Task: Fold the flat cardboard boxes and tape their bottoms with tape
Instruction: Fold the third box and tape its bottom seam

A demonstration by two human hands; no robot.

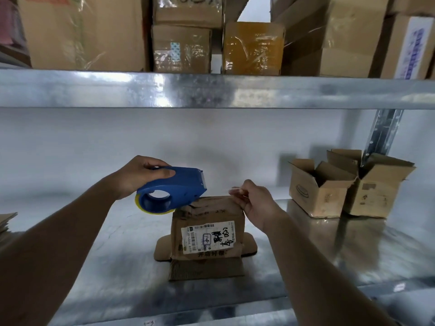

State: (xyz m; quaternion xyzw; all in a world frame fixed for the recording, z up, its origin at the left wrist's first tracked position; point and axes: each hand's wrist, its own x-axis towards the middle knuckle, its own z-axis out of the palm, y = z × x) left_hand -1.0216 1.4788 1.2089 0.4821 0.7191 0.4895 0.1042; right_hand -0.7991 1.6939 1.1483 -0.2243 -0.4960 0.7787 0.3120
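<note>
1. On the shiny metal shelf (117, 243), our small brown cardboard box (207, 229) stands bottom up, so we can tape it.
2. Our left hand (138, 175) wraps around the blue plastic tape holder (171, 189), just above the box.
3. Our right hand (255, 203) pinches the clear tape end (235, 189), ready to stick it down.
4. 2 open brown boxes (348, 184) wait nearby.

The small brown cardboard box (207, 231) carries a white shipping label (208, 236) with barcodes and black handwritten marks reading roughly "001". Below the label, printed Chinese characters begin "开启好"; the rest is too blurred to read.
</note>
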